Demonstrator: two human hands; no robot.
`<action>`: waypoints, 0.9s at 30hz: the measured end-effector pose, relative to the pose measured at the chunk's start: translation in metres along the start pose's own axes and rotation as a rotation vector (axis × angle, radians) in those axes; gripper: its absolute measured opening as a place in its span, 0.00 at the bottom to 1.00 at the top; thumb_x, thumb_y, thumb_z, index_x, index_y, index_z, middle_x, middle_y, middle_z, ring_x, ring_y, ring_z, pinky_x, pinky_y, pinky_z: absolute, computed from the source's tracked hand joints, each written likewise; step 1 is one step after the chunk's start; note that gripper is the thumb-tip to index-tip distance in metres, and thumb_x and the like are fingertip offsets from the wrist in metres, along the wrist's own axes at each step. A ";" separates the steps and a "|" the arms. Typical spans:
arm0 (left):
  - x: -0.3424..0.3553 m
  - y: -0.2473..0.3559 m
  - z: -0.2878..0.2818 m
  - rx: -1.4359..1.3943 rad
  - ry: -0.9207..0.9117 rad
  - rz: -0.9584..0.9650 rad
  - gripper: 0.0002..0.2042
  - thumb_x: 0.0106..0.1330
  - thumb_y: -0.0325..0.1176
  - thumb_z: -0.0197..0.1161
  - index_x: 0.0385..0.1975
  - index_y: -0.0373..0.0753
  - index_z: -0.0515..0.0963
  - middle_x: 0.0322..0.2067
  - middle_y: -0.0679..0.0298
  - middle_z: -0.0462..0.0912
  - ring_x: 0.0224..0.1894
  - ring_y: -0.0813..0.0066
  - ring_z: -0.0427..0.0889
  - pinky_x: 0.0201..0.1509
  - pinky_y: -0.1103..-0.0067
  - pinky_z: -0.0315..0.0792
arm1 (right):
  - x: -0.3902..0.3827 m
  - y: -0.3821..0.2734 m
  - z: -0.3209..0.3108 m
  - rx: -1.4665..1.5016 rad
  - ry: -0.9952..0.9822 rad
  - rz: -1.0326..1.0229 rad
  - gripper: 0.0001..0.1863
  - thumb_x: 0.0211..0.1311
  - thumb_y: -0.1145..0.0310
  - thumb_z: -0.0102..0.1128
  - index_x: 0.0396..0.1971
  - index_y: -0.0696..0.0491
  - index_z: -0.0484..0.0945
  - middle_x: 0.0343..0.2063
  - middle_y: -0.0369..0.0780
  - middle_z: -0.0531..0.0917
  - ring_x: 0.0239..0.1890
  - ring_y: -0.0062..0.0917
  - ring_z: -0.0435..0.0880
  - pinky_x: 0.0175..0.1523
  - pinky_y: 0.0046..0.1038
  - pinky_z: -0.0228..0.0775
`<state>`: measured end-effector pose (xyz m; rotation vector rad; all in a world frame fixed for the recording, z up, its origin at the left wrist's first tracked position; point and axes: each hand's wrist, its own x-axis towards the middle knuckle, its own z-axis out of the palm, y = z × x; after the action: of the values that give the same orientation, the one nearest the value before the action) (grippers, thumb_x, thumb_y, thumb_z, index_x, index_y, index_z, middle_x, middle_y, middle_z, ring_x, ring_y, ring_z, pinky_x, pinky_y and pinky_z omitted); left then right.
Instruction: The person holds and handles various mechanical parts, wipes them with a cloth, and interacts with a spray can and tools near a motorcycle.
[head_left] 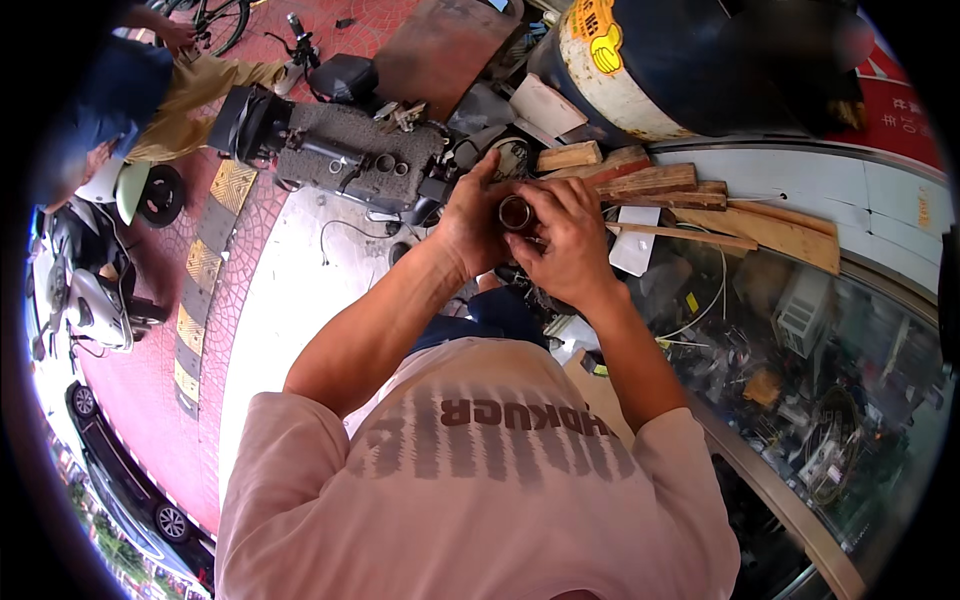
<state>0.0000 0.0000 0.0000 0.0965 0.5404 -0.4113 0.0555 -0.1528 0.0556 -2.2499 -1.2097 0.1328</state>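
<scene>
Both hands are raised near the centre. My left hand [470, 215] is closed around a small round metal part [515, 213], whose open ring end faces up with a dark brownish inside. My right hand [565, 235] grips the same part from the right, its fingers and thumb around the rim. Just beyond my hands is a scooter's deck [335, 160] with a grey mat; several rings and a dark cylinder lie on it.
Wooden planks [650, 185] lie on the right beside a glass-topped case [770, 370] of clutter. A large drum [610, 75] stands behind. At left are another person's legs [190, 100], parked scooters [95, 290], a speed bump [200, 270] and a car [130, 460].
</scene>
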 end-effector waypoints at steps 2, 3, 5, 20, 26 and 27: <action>-0.003 -0.002 -0.002 0.031 0.009 0.005 0.25 0.76 0.53 0.50 0.54 0.35 0.77 0.49 0.56 0.84 0.51 0.61 0.82 0.58 0.61 0.75 | 0.003 -0.002 -0.007 0.001 0.016 0.036 0.28 0.46 0.73 0.77 0.51 0.54 0.80 0.45 0.45 0.82 0.52 0.45 0.78 0.58 0.42 0.71; -0.027 0.006 -0.022 0.097 0.005 0.044 0.24 0.75 0.52 0.52 0.52 0.35 0.78 0.48 0.57 0.84 0.50 0.63 0.83 0.56 0.62 0.76 | 0.004 -0.025 0.009 0.009 0.032 0.072 0.27 0.46 0.73 0.77 0.51 0.54 0.80 0.44 0.45 0.82 0.51 0.45 0.78 0.58 0.42 0.71; -0.076 0.021 -0.064 0.227 -0.006 0.127 0.20 0.74 0.49 0.55 0.48 0.36 0.79 0.46 0.59 0.85 0.47 0.66 0.83 0.53 0.64 0.77 | 0.008 -0.067 0.039 0.025 0.062 0.140 0.27 0.45 0.74 0.77 0.49 0.54 0.80 0.43 0.45 0.82 0.50 0.46 0.78 0.57 0.41 0.72; -0.150 0.046 -0.165 0.543 0.200 0.212 0.10 0.69 0.29 0.64 0.48 0.36 0.79 0.41 0.61 0.85 0.43 0.68 0.85 0.44 0.72 0.82 | -0.035 -0.087 0.177 1.410 -0.102 0.994 0.12 0.72 0.62 0.64 0.49 0.52 0.82 0.42 0.37 0.88 0.43 0.27 0.88 0.49 0.31 0.79; -0.129 0.018 -0.250 0.601 0.505 0.075 0.18 0.70 0.31 0.65 0.57 0.30 0.76 0.40 0.58 0.84 0.34 0.69 0.86 0.38 0.73 0.84 | -0.079 -0.053 0.233 1.657 -0.156 1.272 0.08 0.68 0.67 0.66 0.44 0.52 0.82 0.41 0.39 0.89 0.43 0.30 0.89 0.47 0.33 0.79; -0.127 0.015 -0.265 0.589 0.532 0.081 0.18 0.70 0.31 0.65 0.57 0.30 0.76 0.39 0.58 0.84 0.33 0.69 0.86 0.38 0.73 0.84 | -0.080 -0.038 0.244 1.398 -0.093 1.197 0.08 0.67 0.68 0.67 0.43 0.52 0.82 0.40 0.40 0.89 0.42 0.30 0.89 0.47 0.33 0.79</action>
<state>-0.2197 0.1109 -0.1607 0.8091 0.9209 -0.4561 -0.1025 -0.0929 -0.1407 -1.2962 0.4111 1.1102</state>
